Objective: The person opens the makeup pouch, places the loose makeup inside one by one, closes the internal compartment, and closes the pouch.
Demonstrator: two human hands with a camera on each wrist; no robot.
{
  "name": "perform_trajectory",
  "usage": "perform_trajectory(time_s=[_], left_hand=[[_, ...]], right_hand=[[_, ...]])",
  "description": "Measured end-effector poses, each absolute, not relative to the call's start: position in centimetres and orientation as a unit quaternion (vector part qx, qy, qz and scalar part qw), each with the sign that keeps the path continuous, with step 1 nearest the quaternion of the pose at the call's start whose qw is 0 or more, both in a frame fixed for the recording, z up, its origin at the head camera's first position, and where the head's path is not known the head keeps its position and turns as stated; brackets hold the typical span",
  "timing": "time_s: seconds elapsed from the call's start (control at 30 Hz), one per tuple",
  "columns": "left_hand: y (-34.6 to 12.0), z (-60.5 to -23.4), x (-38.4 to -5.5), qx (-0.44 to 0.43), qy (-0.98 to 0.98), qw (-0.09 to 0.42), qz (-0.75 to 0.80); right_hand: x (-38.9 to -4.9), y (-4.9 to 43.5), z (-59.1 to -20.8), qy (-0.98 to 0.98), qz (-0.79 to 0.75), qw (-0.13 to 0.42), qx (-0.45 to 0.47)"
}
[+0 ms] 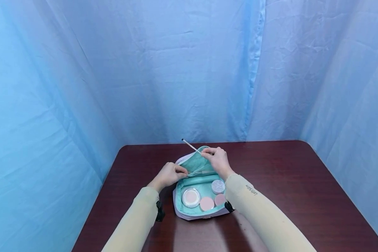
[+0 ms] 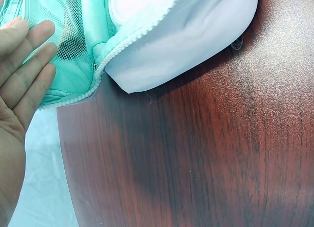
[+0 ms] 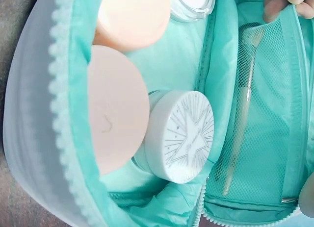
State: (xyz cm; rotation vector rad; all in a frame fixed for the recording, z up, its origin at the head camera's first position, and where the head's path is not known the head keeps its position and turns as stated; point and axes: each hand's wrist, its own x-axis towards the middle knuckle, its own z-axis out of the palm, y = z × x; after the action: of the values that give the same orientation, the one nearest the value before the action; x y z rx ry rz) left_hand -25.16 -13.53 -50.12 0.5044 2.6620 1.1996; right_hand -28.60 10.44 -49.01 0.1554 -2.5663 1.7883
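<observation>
A lilac cosmetic bag (image 1: pixel 189 217) lies unzipped on the table, its teal lid raised at the back. My left hand (image 1: pixel 169 174) pinches the top edge of the mesh pocket (image 3: pixel 270 99) inside that lid. Behind the mesh lies a makeup brush (image 3: pixel 243 104) with a pale handle. Over the pocket, my right hand (image 1: pixel 218 161) holds a thin white stick (image 1: pixel 191 146), dark at its far tip and tilted up to the left; its exact kind is too small to tell. In the base sit a round compact (image 1: pixel 190 197), a star-patterned jar (image 3: pixel 189 138) and two pink round lids (image 1: pixel 207 203).
The bag stands near the middle of a dark red-brown wooden table (image 1: pixel 286 189). Light blue curtains (image 1: pixel 182 70) hang behind the table and along both sides. The raised zip edge (image 3: pixel 61 89) rings the bag's base.
</observation>
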Motion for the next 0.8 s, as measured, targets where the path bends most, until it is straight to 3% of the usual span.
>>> perform_trajectory(time_s=[0.27,0.8], left_hand=[[-13.7,-50.0,-25.0,0.169,0.893,0.09,0.407],[-13.7,-49.8,-25.0,0.171,0.892,0.094,0.409]], right_hand=[[-28.4,10.4,-49.6,-0.855,0.513,0.019,0.07],[-28.7,10.0,-50.6,-0.888,0.409,0.141,0.159]])
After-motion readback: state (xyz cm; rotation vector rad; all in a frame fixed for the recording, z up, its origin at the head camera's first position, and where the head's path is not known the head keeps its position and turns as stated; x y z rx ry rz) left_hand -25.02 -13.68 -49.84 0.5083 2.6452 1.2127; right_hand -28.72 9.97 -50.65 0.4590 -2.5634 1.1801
